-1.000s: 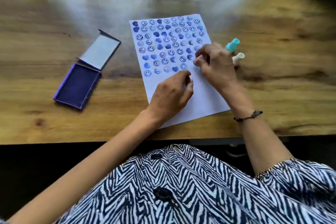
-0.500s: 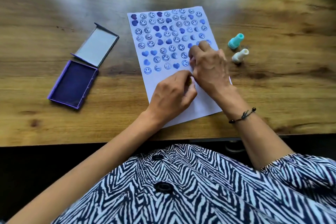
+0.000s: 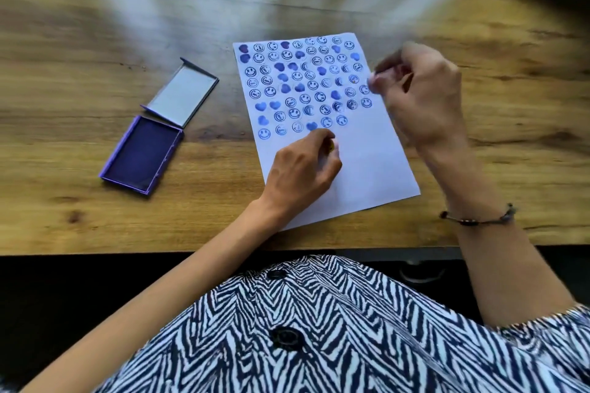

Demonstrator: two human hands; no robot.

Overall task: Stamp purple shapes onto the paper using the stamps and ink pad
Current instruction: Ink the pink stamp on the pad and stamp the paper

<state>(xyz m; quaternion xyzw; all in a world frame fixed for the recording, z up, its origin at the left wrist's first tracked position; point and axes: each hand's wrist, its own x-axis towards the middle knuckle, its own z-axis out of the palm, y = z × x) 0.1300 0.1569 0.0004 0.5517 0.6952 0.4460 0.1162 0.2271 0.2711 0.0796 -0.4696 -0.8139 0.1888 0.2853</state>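
Paper point(image 3: 367, 166), white and tilted slightly counter-clockwise, lay on the wooden counter point(image 3: 79, 25) at about the centre of the view, its upper two thirds filled with rows of purple smiley faces, hearts and crescent prints, its lower third blank. At nine o'clock from the sheet, well apart from it, sat the purple ink pad point(image 3: 142, 155), open, with its grey-lined lid point(image 3: 183, 91) folded back at its twelve o'clock edge.

The left hand point(image 3: 303, 169) rested on the sheet just below the lowest row of prints, fingers curled around a small yellow stamp point(image 3: 331, 146) of which only a sliver showed between thumb and forefinger. The right hand point(image 3: 418, 92) hovered at three o'clock over the paper's right edge, blurred; its fingertips were pinched together around something pale, though I could not tell what it was or whether it was truly gripped. A dark cord bracelet point(image 3: 479, 219) circled that wrist. At six o'clock, a black-and-white zigzag shirt point(image 3: 319, 329) filled the lower frame.
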